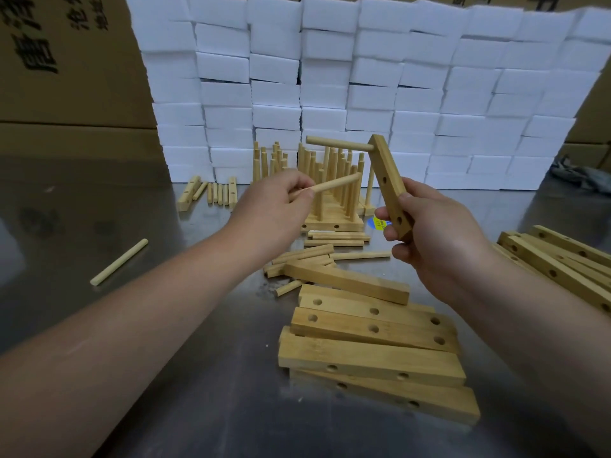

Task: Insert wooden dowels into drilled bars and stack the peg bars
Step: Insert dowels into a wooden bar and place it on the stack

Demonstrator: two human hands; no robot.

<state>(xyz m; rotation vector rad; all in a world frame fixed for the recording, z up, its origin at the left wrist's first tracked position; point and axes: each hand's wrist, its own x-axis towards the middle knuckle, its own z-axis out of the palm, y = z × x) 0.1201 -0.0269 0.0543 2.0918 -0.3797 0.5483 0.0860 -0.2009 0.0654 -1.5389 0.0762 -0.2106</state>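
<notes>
Pale wooden bar w/ three drilled holes (390, 183) is up off the table, tilted, in my R hand (426, 233). The thumb lies on the near edge and the fingers curl round its lower end, forearm coming in from the right. One round wooden dowel (337, 143) is seated in the top hole & sticks out leftward. My L hand (281, 196), arm stretched across the grey steel table (198, 391), pinches a second light wooden dowel (337, 184) by its near end. Its tip points at the bar, close but apart. Finished peg bars (330, 193) stand stacked behind, and loose drilled bars (370, 355) are piled in front of me.
</notes>
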